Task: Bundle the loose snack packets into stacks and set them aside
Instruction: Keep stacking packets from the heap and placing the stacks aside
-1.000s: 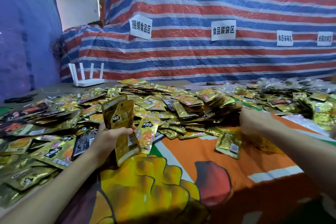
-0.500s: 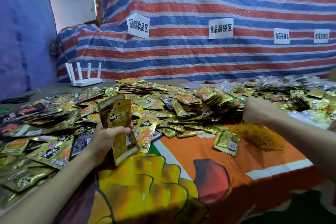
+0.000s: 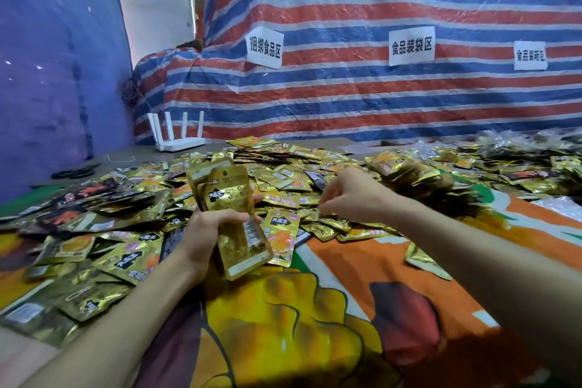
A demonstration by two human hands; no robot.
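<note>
Over the bright printed cloth covering the worktop (image 3: 346, 309), my left hand (image 3: 204, 230) is gripping a small stack of gold snack packets (image 3: 234, 198) upright, fingers wrapping around its middle, apparently so the edges line up for bundling. Just beyond, my right hand (image 3: 352, 195) is dipping curled fingers into the loose packets (image 3: 283, 173) heaped across the worktop, seemingly fishing for the next one to add, though I cannot tell whether it is pinching anything. Farther back, a white router (image 3: 178, 143) is standing beside the striped tarpaulin (image 3: 378, 94) hanging behind the heap.
</note>
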